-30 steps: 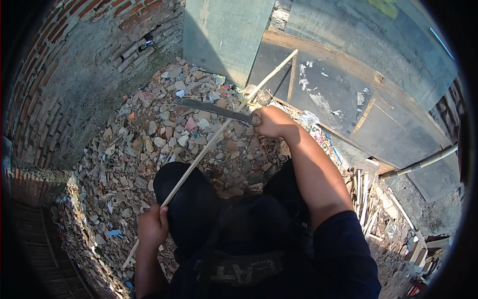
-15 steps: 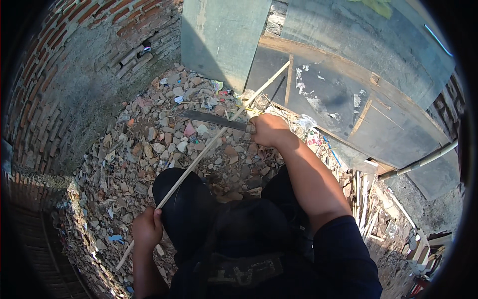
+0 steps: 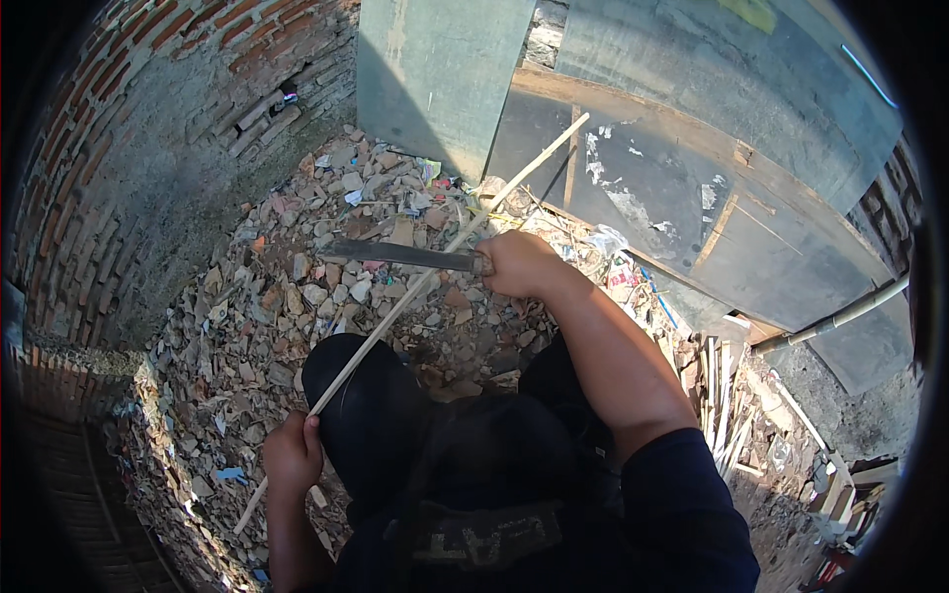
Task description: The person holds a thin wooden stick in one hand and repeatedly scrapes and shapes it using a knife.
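A long, thin, pale strip of bamboo or wood (image 3: 386, 324) runs slantwise from lower left to upper right across my knee. Close to its near end, my left hand (image 3: 293, 453) is closed round it, with the tail sticking out below. My right hand (image 3: 518, 264) grips the handle of a machete (image 3: 405, 256), whose dark blade points left and crosses the strip beyond my knee. The blade lies against or just above the strip; I cannot tell which. Past the blade, the strip's far end reaches up in front of the dark panels.
Broken brick and stone rubble (image 3: 267, 287) covers the ground. A brick wall (image 3: 148, 168) rises at the left, and grey-green boards (image 3: 435, 89) stand at the back. Several pale strips (image 3: 720, 395) lie at the right, near a pole (image 3: 840, 318).
The machete and my right hand have moved left and slightly nearer along the strip. The strip's far end has shifted a little up and right; my left hand stays in place.
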Demonstrator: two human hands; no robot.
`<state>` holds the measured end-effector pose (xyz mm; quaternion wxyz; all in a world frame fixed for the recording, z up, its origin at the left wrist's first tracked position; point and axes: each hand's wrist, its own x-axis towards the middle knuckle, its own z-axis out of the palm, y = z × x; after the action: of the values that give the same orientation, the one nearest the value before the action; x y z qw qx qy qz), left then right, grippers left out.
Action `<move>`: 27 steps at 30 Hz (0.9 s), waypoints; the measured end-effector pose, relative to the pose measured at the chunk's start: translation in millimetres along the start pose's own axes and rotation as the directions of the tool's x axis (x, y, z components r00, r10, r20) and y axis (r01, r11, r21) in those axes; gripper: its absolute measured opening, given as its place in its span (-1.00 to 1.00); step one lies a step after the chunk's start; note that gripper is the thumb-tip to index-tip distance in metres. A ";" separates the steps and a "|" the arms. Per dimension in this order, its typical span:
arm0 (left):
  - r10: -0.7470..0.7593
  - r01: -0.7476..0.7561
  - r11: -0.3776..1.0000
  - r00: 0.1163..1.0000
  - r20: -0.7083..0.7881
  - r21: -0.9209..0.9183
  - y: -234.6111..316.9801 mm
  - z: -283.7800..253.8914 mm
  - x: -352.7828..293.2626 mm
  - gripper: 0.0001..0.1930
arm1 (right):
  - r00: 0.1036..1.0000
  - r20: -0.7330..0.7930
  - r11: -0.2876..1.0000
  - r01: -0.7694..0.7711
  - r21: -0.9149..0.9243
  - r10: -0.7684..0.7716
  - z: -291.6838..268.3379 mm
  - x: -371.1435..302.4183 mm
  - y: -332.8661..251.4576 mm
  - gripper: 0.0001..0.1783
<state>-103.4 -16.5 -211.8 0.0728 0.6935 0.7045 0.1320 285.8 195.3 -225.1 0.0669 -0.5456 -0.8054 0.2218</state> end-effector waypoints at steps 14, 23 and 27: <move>0.032 -0.032 0.999 0.999 0.004 0.017 -12.5 -1.2 4.7 -0.72 | 1.000 -0.005 0.989 0.026 -0.144 -0.027 -13.8 -14.6 -14.4 -0.65; 0.017 0.009 0.994 0.973 -0.230 0.111 -68.1 -30.9 -25.5 -0.70 | 0.762 -0.342 0.790 -0.343 0.508 0.551 -14.1 3.4 97.6 -0.51; -0.038 0.047 0.997 0.988 -0.152 0.056 -49.3 -28.9 -19.3 -0.72 | 0.861 -0.391 0.903 -0.160 0.399 0.325 -20.4 -4.9 61.3 -0.50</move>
<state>-158.3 -38.3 -199.9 0.0013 0.6682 0.7263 0.1616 346.9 215.4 -232.7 0.3184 -0.6593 -0.6384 0.2377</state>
